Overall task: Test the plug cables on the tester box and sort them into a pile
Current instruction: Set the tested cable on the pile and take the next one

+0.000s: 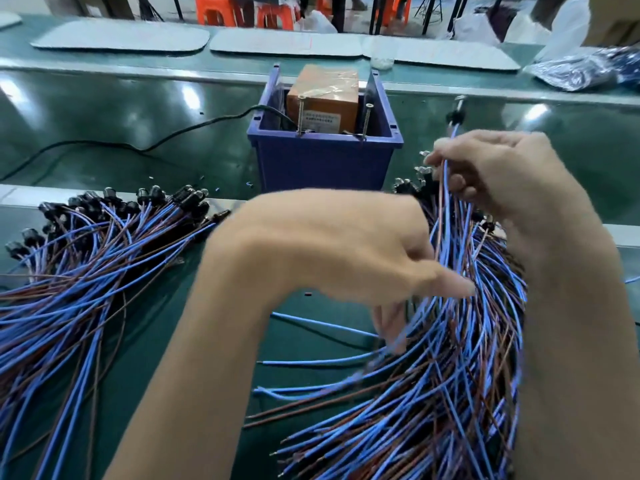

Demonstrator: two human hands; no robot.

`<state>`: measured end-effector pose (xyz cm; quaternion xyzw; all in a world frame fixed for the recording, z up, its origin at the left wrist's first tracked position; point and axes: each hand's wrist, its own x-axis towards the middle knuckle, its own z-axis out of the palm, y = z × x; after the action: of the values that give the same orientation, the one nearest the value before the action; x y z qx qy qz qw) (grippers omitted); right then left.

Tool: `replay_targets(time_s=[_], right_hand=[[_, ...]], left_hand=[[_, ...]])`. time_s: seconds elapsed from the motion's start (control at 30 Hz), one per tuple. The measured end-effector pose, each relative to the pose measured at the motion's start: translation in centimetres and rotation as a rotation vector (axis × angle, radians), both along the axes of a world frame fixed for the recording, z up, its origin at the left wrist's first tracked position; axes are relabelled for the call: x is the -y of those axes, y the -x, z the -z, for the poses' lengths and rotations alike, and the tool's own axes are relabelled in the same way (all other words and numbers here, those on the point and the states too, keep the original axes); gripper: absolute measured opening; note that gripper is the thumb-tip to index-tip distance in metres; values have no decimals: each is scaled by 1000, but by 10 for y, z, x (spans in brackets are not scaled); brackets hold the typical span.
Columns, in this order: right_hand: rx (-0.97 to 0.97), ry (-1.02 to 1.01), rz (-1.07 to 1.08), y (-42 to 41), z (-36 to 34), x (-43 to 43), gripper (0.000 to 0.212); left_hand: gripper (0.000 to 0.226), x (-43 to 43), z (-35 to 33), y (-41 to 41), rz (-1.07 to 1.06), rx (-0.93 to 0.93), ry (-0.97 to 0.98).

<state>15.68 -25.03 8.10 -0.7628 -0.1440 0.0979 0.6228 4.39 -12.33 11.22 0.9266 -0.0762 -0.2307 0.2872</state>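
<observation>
Head view: the right hand (502,178) is raised over the right side of the green tabletop (121,109). Its grip is narrow, thumb and fingers pinching 1 plug cable (455,116) by its blue and brown wires. That cable's black plug stands above the hand, tip up, just right of the blue bin (325,161). The orange tester box (323,98) sits inside the bin at the centre of the tabletop, with 2 long screws (300,114) upright at its front. The left hand (339,247) reaches across to the right pile (450,393), fingers pointing down among the wires. The fingers are blurred, so whether this grip holds a wire cannot be told. The right pile lies under both hands, with stripped wire ends toward the near edge. The left pile (86,254) lies well apart on the left, black plugs at its far end and wires fanned toward the near edge. A black cord (138,142) runs from the bin leftward across the tabletop.
</observation>
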Motion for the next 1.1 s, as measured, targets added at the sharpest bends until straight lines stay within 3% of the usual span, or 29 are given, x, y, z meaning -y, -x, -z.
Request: replay_targets(time_s=[0.07, 0.17, 0.23, 0.3, 0.47, 0.63, 0.7, 0.8, 0.9, 1.0, 1.1], right_hand=[[61, 278, -7, 0, 2, 2, 19], [90, 688, 12, -1, 1, 8, 17], [44, 814, 21, 1, -3, 14, 21], [39, 844, 99, 3, -8, 20, 28], [144, 645, 299, 7, -18, 23, 36], [210, 620, 122, 9, -12, 3, 35], [249, 579, -2, 11, -9, -7, 37], [204, 446, -212, 19, -6, -22, 42], [86, 194, -371, 28, -2, -37, 41], [-27, -150, -274, 32, 0, -48, 31], [-27, -327, -165, 26, -1, -46, 29]], left_hand=[[58, -3, 10, -6, -18, -94, -127], [43, -45, 32, -12, -251, -39, -324], [37, -87, 44, -7, -537, 28, -399], [47, -120, 55, 5, -824, 34, -434], [32, -138, 79, 16, -1089, 34, -376], [19, -130, 77, 6, -1091, 116, -367], [14, -122, 64, 3, -1021, 252, -324], [13, -92, 36, -2, -846, 576, -13], [9, -50, 20, -7, -646, 668, 312], [20, -27, 19, -16, -602, 689, 431], [15, -23, 17, -19, -649, 725, 507]])
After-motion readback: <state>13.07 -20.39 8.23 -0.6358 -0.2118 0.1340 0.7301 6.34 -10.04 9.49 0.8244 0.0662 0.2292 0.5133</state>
